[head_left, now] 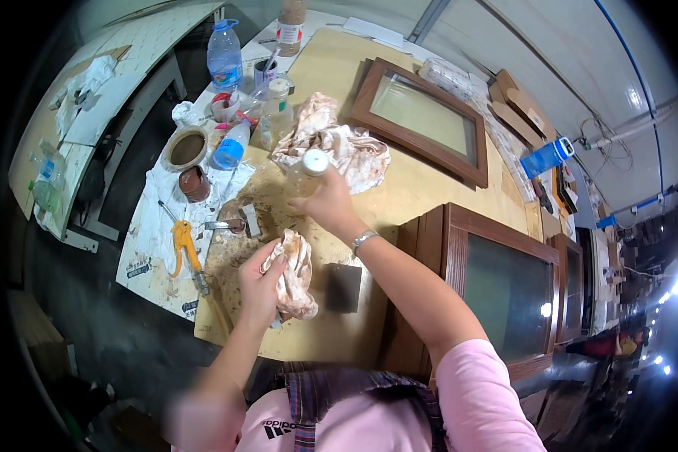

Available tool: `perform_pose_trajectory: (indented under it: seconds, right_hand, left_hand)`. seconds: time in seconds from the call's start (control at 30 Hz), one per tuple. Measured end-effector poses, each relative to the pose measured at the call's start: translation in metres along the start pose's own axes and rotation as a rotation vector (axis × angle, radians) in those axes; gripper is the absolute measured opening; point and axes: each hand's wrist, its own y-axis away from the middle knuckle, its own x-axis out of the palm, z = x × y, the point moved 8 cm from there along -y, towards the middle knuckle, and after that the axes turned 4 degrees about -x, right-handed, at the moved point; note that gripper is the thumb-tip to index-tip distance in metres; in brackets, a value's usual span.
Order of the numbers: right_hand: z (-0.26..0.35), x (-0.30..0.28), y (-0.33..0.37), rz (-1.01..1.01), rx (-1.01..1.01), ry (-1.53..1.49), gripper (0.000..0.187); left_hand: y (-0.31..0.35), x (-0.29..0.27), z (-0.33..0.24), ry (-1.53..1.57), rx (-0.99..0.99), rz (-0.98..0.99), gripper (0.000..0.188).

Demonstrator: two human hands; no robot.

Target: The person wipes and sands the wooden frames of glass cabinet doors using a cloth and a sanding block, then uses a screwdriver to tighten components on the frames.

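My left hand [258,288] is closed round a crumpled, brown-stained white rag [297,277] above the near part of the board. Farther forward, my right hand [328,202] has its fingers wrapped round a clear bottle [300,185] with a white cap; part of its body is hidden by the hand. Just beyond the bottle lies a larger heap of stained cloth [346,154]. A dark square pad [343,288] rests on the board between my forearms. To the left are a brown-smeared scraper [230,225] and a yellow-handled air gun [183,241].
At the back left stand a large water bottle [224,56], a bowl of brown liquid [187,148], a brown-coated cup [194,184] and several smaller bottles. A brown glazed frame [422,120] lies at the back. Close to my right arm stands a wooden cabinet door [505,286].
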Motion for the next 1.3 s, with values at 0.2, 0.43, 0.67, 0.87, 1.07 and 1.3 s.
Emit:
perform_pose_trajectory:
  seconds: [0.2, 0.43, 0.67, 0.87, 1.07, 1.3]
  right_hand:
    - [0.025, -0.051, -0.003, 0.240, 0.062, 0.511, 0.072]
    - [-0.019, -0.319, 0.075, 0.025, 0.306, 0.750, 0.052]
    - [-0.060, -0.359, 0.129, 0.036, 0.338, 0.934, 0.062]
    - [-0.056, -0.344, 0.128, -0.044, 0.263, 0.879, 0.062]
    - [-0.058, -0.364, 0.143, -0.060, 0.261, 0.934, 0.058]
    - [-0.052, -0.344, 0.128, -0.067, 0.244, 0.878, 0.060]
  left_hand:
    - [0.033, 0.019, -0.002, -0.284, 0.155, 0.084, 0.032]
    - [0.117, 0.119, -0.038, -0.837, 0.647, 0.414, 0.040]
    - [0.191, 0.246, 0.006, -1.181, 1.351, 1.017, 0.037]
    - [0.029, 0.320, -0.014, -1.487, 1.293, 0.558, 0.034]
    - [0.114, 0.313, 0.018, -1.616, 1.274, 0.769, 0.041]
    - [0.055, 0.324, -0.006, -1.616, 1.193, 0.541, 0.036]
